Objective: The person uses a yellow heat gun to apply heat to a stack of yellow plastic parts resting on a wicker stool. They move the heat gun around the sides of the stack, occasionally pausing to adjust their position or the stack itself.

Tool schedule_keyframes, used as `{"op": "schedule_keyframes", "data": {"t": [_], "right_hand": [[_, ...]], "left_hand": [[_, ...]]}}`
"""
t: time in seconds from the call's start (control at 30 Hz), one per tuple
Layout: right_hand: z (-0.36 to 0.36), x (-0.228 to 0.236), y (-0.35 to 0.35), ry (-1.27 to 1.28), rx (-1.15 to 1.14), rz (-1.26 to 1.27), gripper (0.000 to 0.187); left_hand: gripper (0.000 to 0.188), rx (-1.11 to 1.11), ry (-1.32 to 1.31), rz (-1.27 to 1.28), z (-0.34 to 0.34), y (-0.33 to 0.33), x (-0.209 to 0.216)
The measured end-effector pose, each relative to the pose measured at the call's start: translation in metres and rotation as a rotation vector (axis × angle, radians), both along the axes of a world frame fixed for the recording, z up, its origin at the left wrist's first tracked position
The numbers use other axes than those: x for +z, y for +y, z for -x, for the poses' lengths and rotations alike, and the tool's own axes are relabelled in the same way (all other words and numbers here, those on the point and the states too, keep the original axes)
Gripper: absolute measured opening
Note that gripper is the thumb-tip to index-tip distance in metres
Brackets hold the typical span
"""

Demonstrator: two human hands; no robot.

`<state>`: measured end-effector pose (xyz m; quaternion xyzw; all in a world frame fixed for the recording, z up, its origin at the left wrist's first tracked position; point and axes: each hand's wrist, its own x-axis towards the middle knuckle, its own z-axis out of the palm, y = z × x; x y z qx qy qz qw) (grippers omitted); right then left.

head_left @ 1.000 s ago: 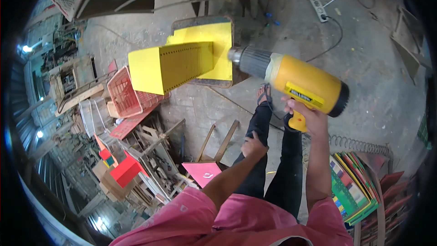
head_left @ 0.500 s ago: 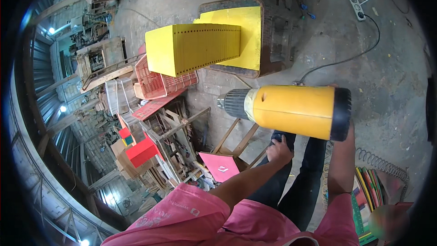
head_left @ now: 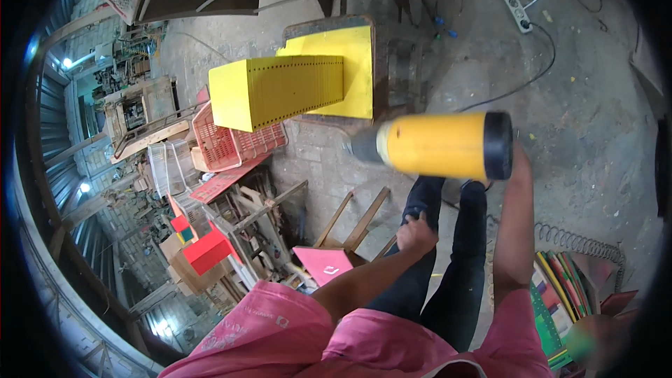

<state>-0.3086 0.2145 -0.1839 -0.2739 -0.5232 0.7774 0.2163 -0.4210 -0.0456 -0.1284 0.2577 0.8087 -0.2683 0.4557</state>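
Note:
A yellow heat gun with a black ribbed nozzle and black rear cap lies level in the air, its nozzle pointing left. Behind its rear end is my right hand, mostly hidden, closed around its handle. My left hand is held low in front of my dark trousers, near the knee, fingers curled; what they hold, if anything, is hidden. Beyond the nozzle, a thick stack of yellow panels with small holes along the edges stands on a yellow board, on a dark-rimmed stool.
A red plastic crate sits left of the stack. A pink-topped wooden stool stands near my left arm. A power strip and its black cable lie on the floor at far right. Coloured sheets and a coiled hose are at lower right.
The heat gun has moved slightly left and farther away, and its nozzle is blurred. The view has shifted, so the yellow stack sits lower and more left. My left hand stays curled by my leg.

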Motion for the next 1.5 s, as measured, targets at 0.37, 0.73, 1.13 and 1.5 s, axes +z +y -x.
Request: {"op": "schedule_keyframes", "data": {"t": [0.37,0.73,1.13,1.5], "right_hand": [[0.049,0.087,0.140,-0.067,-0.257,-0.367,0.041],[0.068,0.047,0.189,0.124,-0.207,-0.799,0.042],[0.069,0.058,0.178,0.222,0.175,-0.950,0.049],[0.075,0.086,0.142,0.183,-0.068,-1.027,0.036]], "left_hand": [[0.051,-0.301,-0.541,-0.524,0.029,0.042,-0.069],[0.050,-0.453,-0.627,-0.338,0.028,0.146,-0.108],[0.055,-0.413,-0.243,-0.847,0.014,0.119,-0.143],[0.057,-0.403,-0.192,-0.798,-0.007,0.097,-0.146]]}}
